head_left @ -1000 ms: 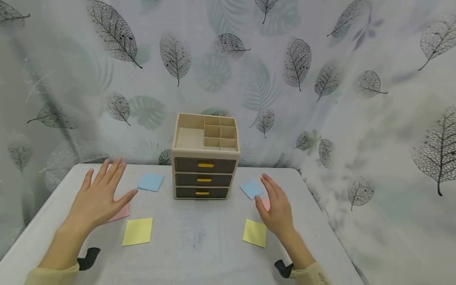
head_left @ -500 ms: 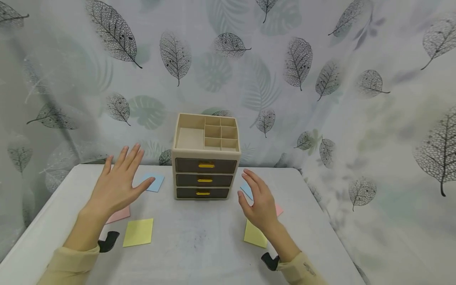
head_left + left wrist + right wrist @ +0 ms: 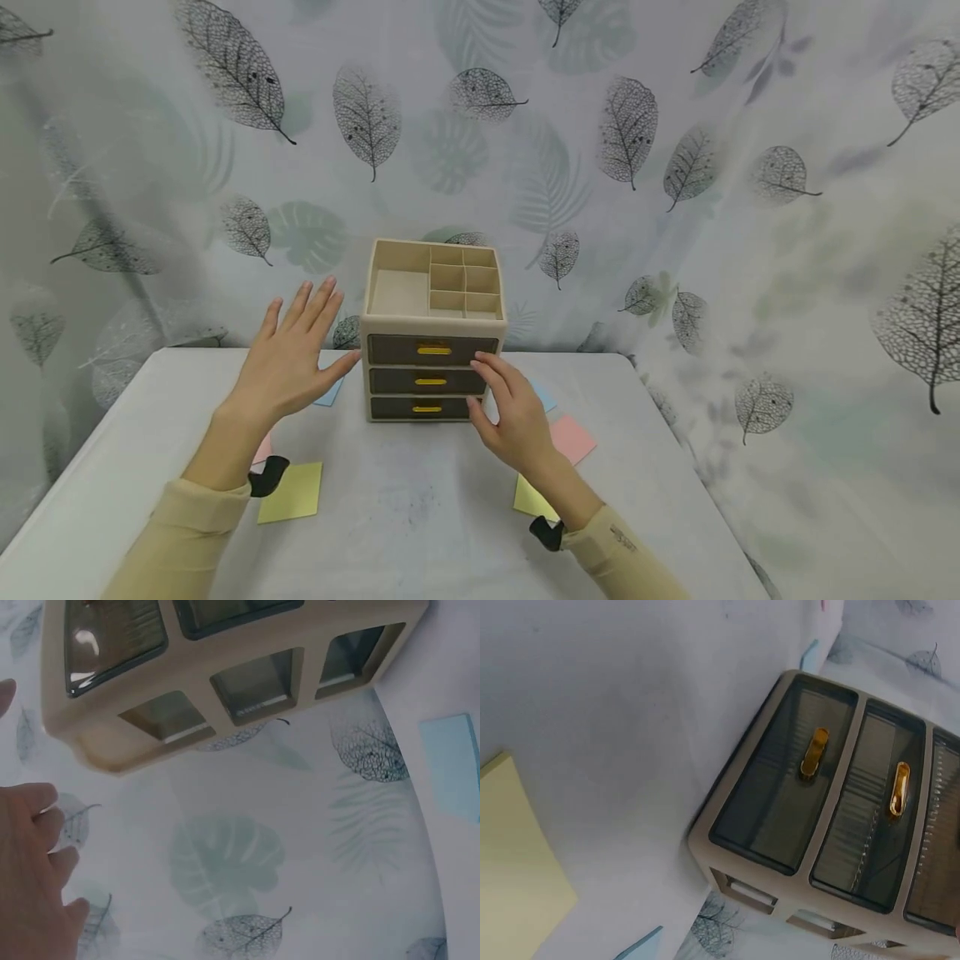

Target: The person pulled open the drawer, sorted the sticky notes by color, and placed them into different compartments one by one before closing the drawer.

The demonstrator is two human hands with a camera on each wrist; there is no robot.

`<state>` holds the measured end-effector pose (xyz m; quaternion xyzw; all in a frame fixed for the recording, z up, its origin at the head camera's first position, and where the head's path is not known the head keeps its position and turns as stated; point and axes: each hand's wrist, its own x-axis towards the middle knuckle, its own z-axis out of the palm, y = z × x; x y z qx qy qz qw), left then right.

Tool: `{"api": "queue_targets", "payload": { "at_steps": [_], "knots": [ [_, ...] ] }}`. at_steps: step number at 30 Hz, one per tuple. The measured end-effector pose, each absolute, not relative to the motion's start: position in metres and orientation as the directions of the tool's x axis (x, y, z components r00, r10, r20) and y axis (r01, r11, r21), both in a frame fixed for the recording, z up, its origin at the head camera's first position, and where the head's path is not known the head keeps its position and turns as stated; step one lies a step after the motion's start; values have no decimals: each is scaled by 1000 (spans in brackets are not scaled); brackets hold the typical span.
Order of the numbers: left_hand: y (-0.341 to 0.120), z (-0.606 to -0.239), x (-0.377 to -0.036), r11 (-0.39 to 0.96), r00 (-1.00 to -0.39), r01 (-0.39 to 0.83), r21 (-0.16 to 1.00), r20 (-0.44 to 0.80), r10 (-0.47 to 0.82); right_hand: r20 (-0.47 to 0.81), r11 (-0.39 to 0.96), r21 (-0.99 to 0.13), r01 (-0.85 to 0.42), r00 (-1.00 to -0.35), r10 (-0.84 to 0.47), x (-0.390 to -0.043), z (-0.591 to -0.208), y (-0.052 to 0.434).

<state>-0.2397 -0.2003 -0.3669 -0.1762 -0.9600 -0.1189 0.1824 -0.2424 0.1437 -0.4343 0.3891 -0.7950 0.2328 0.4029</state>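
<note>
A beige desktop organizer (image 3: 435, 323) stands at the back middle of the table, three dark see-through drawers (image 3: 397, 350) in its front, all closed. Each drawer carries a yellow-gold handle (image 3: 815, 752). Its top is divided into several compartments (image 3: 401, 292) holding nothing. My left hand (image 3: 288, 367) is raised with fingers spread, its thumb tip close to the organizer's left side. My right hand (image 3: 517, 421) holds nothing; its fingers overlap the front right edge of the drawers in the head view. In the left wrist view, fingers (image 3: 45, 825) show beside the organizer's windowed side (image 3: 94, 724).
Sticky notes lie at both sides of the white table (image 3: 412, 533): yellow (image 3: 296, 496), pink (image 3: 264, 450) and blue (image 3: 328, 392) at left, blue (image 3: 544, 398), pink (image 3: 573, 438) and yellow (image 3: 529, 500) at right. A leaf-print curtain (image 3: 442, 158) hangs behind.
Both hands have moved inward toward the organizer, the left rightward and forward, the right leftward. The organizer and notes have stayed in place.
</note>
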Motion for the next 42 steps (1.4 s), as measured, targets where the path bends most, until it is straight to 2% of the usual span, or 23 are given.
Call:
{"api": "queue_targets", "payload": {
  "at_steps": [4, 14, 31, 42],
  "knots": [
    [-193, -362, -248, 908, -872, 385, 164, 386, 300, 807, 587, -45, -809, -376, -456, -247, -435, 135],
    [-179, -352, -270, 900, -862, 407, 154, 392, 322, 814, 577, -1, -816, -336, -474, -257, -430, 117],
    [-168, -346, -298, 904, -872, 414, 103, 330, 362, 813, 636, 17, -772, -359, -458, -272, -434, 93],
    [-169, -351, -304, 896, -869, 430, 108, 318, 379, 841, 659, 23, -752, -342, -419, -280, -437, 83]
  ]
}}
